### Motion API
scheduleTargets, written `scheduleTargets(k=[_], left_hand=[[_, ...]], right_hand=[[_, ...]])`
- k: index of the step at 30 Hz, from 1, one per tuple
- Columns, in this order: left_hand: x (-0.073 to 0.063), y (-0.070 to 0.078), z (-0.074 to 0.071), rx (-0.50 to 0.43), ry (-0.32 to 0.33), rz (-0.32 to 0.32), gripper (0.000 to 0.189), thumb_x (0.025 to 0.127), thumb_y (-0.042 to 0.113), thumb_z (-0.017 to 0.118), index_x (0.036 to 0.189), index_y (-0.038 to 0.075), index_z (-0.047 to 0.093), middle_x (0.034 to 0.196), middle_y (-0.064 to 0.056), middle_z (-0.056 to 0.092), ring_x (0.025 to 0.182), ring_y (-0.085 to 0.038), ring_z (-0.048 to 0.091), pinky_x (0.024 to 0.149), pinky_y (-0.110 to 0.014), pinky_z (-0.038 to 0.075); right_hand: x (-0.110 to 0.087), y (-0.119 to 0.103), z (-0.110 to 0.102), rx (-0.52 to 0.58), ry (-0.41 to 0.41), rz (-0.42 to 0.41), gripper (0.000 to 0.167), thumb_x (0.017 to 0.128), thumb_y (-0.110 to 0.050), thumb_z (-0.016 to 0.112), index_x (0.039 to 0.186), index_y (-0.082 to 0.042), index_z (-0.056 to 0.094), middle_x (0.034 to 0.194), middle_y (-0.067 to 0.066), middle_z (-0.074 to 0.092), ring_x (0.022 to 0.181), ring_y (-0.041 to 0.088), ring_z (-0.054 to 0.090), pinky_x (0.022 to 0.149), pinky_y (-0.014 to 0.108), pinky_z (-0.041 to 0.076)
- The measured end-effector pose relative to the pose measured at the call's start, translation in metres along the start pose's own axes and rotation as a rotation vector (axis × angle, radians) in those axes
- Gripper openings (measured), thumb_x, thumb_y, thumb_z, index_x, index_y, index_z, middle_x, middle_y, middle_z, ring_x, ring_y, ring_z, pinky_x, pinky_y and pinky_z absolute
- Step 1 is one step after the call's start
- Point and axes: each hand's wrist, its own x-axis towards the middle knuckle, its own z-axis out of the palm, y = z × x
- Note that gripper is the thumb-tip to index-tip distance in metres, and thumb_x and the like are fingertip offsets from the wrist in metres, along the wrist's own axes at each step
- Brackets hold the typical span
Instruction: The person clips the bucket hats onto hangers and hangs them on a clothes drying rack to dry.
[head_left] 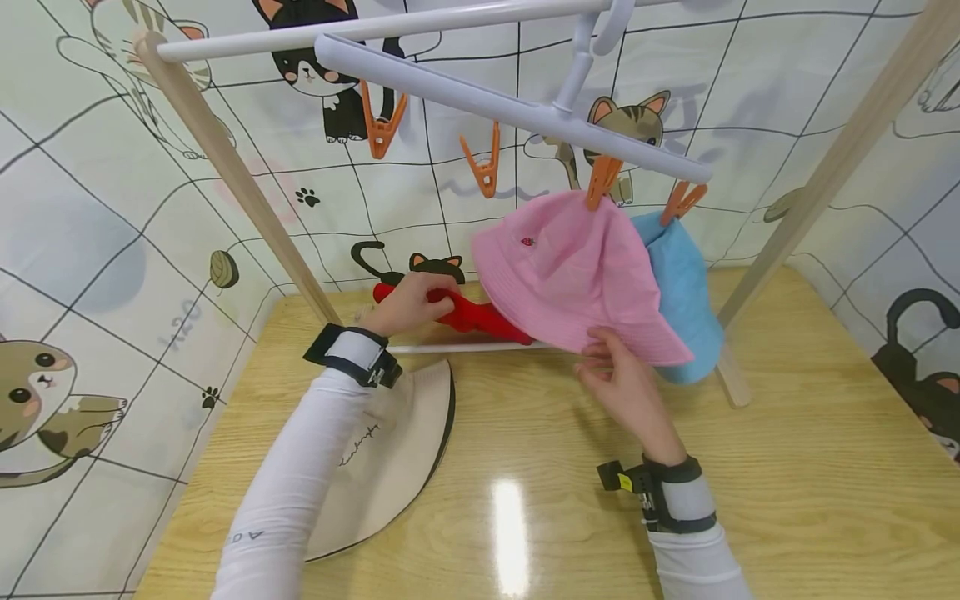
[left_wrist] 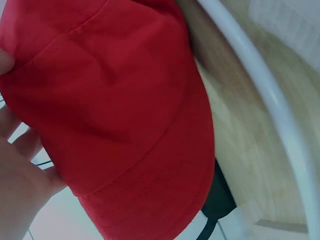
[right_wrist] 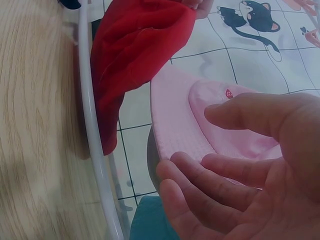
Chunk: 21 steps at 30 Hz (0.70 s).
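Behind the rack's lower bar, my left hand (head_left: 416, 302) grips a red cap (left_wrist: 115, 100), thumb on one face and fingers behind it. The cap's brim hangs down in the left wrist view. A pink bucket hat (head_left: 555, 258) hangs from an orange clip (head_left: 602, 182) on the white hanger (head_left: 517, 108). At the hat's lower brim is my right hand (head_left: 626, 392), its fingers loosely bent and the thumb apart from them. The right wrist view shows those fingertips (right_wrist: 187, 167) overlapping the brim. A blue hat (head_left: 686, 300) hangs from another clip behind the pink one.
Two more orange clips (head_left: 381, 125) hang at the hanger's left part. The hanger hooks on a rack's top bar (head_left: 420, 23) between wooden posts (head_left: 240, 175). A cream wide-brimmed hat (head_left: 397, 467) with dark edging lies on the wooden table (head_left: 570, 533), partly under my left arm.
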Motion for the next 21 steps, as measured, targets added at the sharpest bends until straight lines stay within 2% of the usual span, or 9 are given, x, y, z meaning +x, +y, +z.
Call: scheduleTargets(k=[4,12,21], left_hand=[[-0.001,0.001,-0.007,0.016,-0.026,0.005,0.015,0.088,0.002,0.055,0.095,0.004,0.068,0.086,-0.007,0.064,0.080,-0.022,0.055,0.067,-0.031,0.046],[-0.007,0.004,-0.022,0.022,-0.062,-0.034,0.021,0.089,0.003,0.056,0.105,0.002,0.069,0.093,-0.009,0.066,0.085,-0.024,0.056,0.071,-0.032,0.049],[-0.014,0.007,-0.035,-0.001,-0.034,-0.030,0.019,0.090,0.001,0.054,0.102,0.001,0.069,0.095,-0.012,0.066,0.086,-0.026,0.059,0.075,-0.035,0.053]], right_hand=[[0.000,0.000,0.000,0.001,-0.001,0.001,0.051,0.089,-0.004,0.065,0.135,0.006,0.044,0.116,0.024,0.061,0.103,0.038,0.061,0.086,0.048,0.050],[0.001,-0.001,0.002,0.005,0.000,0.005,0.051,0.089,-0.003,0.065,0.135,0.006,0.044,0.116,0.025,0.061,0.102,0.037,0.061,0.086,0.048,0.050],[0.001,-0.001,0.004,0.017,0.004,-0.011,0.051,0.089,0.000,0.064,0.135,0.007,0.043,0.115,0.028,0.059,0.099,0.038,0.063,0.084,0.047,0.052]])
